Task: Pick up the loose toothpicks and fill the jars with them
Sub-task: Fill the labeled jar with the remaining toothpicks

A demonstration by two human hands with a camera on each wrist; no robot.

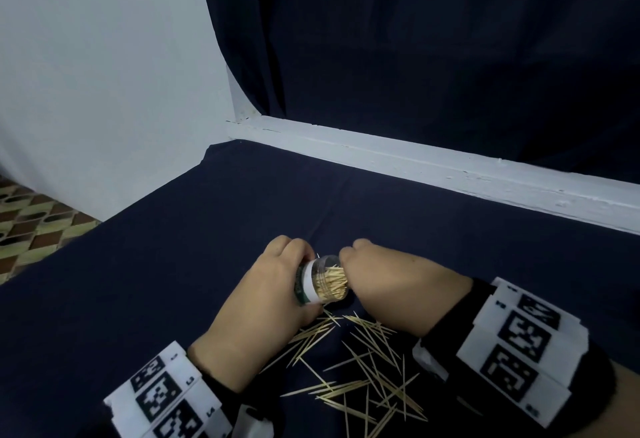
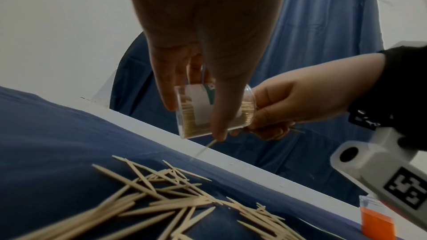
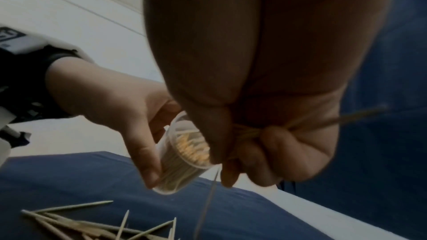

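— So, where is the jar (image 1: pixel 323 281) right now?

— Up off the dark blue cloth (image 1: pixel 173 264), tilted over on its side with the open mouth turned to the right. It is clear plastic with a white and green label, and already packed with toothpicks.

— Who has it?

— The left hand (image 1: pixel 266 295) grips it, thumb on the near side and fingers curled round the far side, as the left wrist view shows.

— And the right hand (image 1: pixel 388 285)?

— Right at the jar's mouth, touching the rim. Its fingers are curled tight on a small bundle of toothpicks (image 3: pixel 323 121); in the right wrist view their ends stick out to the right of the fist, and one thin pick hangs down below the fingers.

— Any left on the cloth?

— Plenty. A pile of loose toothpicks (image 1: pixel 363 368) lies scattered and crossed over each other just near of the two hands, between the wrists.

— Anything else about?

— A second small jar with an orange label (image 2: pixel 376 222) stands at the right edge of the left wrist view, partly hidden by the right wrist's camera mount (image 2: pixel 379 169). A white ledge (image 1: pixel 433 167) runs along the far side of the cloth, with a dark curtain (image 1: pixel 433 39) behind it.
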